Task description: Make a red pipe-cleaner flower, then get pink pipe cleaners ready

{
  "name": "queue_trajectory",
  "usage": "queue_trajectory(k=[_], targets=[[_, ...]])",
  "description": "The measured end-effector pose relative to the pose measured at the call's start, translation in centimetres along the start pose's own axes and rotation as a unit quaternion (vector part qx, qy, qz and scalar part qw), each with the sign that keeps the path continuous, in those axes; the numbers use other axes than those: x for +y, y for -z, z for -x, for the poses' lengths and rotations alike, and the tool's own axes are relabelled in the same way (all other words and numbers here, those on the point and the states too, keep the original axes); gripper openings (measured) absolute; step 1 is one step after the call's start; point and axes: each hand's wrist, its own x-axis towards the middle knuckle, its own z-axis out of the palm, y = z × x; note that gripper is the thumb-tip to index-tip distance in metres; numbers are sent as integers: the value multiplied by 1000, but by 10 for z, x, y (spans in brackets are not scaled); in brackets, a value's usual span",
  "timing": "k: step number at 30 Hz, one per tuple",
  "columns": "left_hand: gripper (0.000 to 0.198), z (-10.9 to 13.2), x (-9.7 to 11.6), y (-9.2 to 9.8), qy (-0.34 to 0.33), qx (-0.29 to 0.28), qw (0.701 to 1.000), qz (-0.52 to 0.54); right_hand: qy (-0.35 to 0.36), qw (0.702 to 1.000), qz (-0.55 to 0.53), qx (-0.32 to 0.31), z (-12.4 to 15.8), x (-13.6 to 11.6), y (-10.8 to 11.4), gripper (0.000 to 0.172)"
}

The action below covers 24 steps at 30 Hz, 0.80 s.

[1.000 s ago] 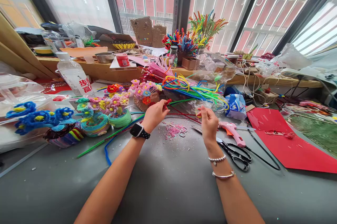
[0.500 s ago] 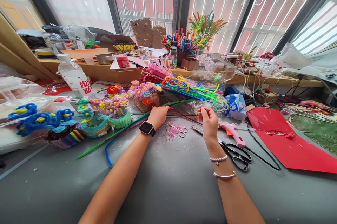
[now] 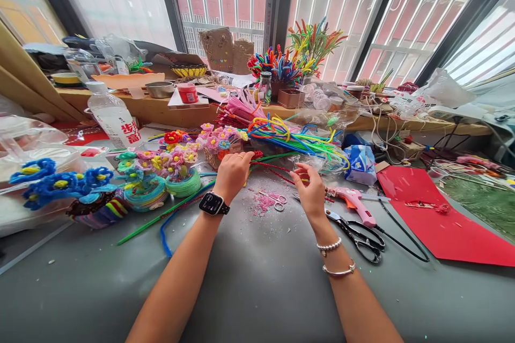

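My left hand (image 3: 233, 175), with a black watch on the wrist, has its fingertips closed on a sparkly red pipe cleaner (image 3: 277, 166) in front of the pot of pink flowers (image 3: 221, 141). A small red bunched piece shows at those fingertips. Thin red strands run across to my right hand (image 3: 309, 187), whose curled thumb and fingers pinch around them; the exact grip is partly hidden. Between the hands, small scissors (image 3: 278, 202) lie by pink clippings (image 3: 262, 202). Green pipe cleaners (image 3: 147, 229) and a bent blue one (image 3: 164, 235) lie left of my left wrist.
A pile of coloured pipe cleaners (image 3: 298, 141) lies beyond my hands. To the right are black-handled scissors (image 3: 364, 238), a pink glue gun (image 3: 356, 202) and red card (image 3: 446, 214). Pipe-cleaner flower pots (image 3: 147, 192) and a bottle (image 3: 110, 115) stand at left, before a cluttered sill.
My left hand has shifted slightly left and up, its wrist turning. My right hand has moved left, toward the left hand, and now meets the red strands.
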Motion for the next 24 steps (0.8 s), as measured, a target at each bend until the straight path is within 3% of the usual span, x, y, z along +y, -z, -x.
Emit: queue_trajectory(k=[7, 13, 19, 24], targets=[[22, 9, -1, 18, -17, 94, 995, 20, 38, 996, 79, 3, -1, 7, -1, 32], [22, 14, -1, 16, 18, 151, 988, 29, 44, 990, 128, -40, -1, 14, -1, 21], [22, 15, -3, 8, 36, 140, 989, 41, 80, 971, 226, -4, -1, 16, 2, 15], [23, 15, -5, 7, 20, 117, 992, 48, 74, 968, 240, 13, -2, 13, 5, 17]])
